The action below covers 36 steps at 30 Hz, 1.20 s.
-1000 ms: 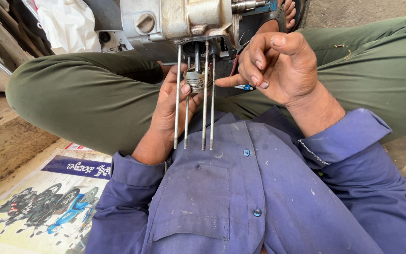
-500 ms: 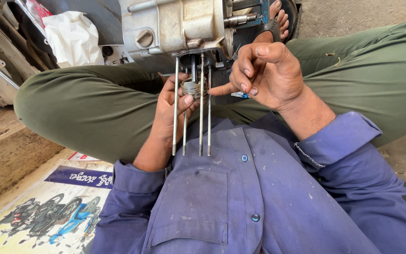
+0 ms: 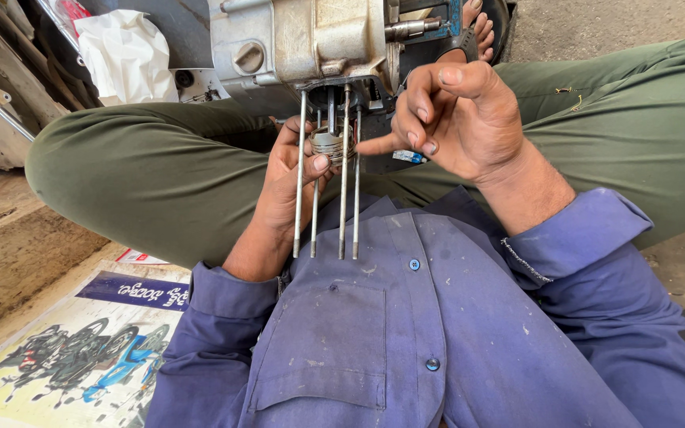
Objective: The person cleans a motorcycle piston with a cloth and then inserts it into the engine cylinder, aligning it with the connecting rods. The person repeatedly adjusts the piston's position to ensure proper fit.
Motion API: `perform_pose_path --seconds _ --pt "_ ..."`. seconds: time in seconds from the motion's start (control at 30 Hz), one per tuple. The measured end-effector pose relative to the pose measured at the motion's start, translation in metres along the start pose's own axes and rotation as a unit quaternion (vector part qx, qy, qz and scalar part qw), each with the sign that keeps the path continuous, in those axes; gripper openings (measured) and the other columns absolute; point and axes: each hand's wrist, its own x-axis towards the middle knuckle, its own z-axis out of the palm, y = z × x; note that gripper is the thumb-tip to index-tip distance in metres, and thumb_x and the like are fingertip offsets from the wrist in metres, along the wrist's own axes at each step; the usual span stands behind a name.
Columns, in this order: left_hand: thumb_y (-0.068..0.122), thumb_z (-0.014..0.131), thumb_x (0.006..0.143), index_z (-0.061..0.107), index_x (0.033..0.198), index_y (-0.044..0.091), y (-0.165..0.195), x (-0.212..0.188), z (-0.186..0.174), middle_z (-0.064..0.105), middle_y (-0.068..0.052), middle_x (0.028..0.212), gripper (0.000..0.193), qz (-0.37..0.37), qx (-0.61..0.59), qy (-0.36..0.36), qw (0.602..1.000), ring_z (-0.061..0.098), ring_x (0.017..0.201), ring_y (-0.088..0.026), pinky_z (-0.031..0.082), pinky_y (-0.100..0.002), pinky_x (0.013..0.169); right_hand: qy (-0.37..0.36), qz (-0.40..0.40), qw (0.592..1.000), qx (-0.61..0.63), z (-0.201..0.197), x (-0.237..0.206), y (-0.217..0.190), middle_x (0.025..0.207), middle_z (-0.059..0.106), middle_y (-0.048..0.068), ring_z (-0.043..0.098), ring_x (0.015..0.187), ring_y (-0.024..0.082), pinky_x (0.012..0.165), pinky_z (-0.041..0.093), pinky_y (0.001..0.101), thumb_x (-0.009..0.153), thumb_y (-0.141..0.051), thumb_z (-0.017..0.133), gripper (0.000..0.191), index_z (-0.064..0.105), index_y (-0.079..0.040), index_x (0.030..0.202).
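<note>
Both hands sit a little lower in the view than half a second ago, and the engine block (image 3: 311, 40) shows more of its top. Dusty ground (image 3: 17, 246) lies under the person, who sits with legs in green trousers (image 3: 144, 166) folded around the engine. A poster with motorbike pictures (image 3: 81, 357) lies flat on the ground by the left elbow. A white plastic bag (image 3: 124, 55) sits behind the left knee, near some metal parts. A bare foot in a sandal (image 3: 481, 28) shows past the engine.

Four long metal studs (image 3: 345, 174) stick out of the engine toward the blue shirt (image 3: 406, 333). The small grey piston (image 3: 329, 144) sits between the studs, close under the engine. The studs cross in front of the piston and the left fingers, so parts of them are hidden.

The left hand (image 3: 291, 178) wraps around the piston from behind, with the thumb pressed on its side. The right hand (image 3: 453, 115) is curled half shut and holds nothing that I can see. Its one straight finger points at the piston and touches a stud.
</note>
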Motion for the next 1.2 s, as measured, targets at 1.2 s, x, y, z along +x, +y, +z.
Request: perform_pose_path --seconds 1.2 --pt "0.011 0.086 0.086 0.08 0.111 -0.001 0.048 -0.013 0.003 0.075 -0.001 0.091 0.028 -0.008 0.348 0.078 0.934 0.063 0.082 -0.006 0.049 -0.02 0.074 0.138 0.191 0.971 0.038 -0.022 0.01 0.103 0.107 0.072 0.008 0.067 0.103 0.02 0.087 0.058 0.0439 0.086 -0.038 0.074 0.05 0.069 -0.005 0.123"
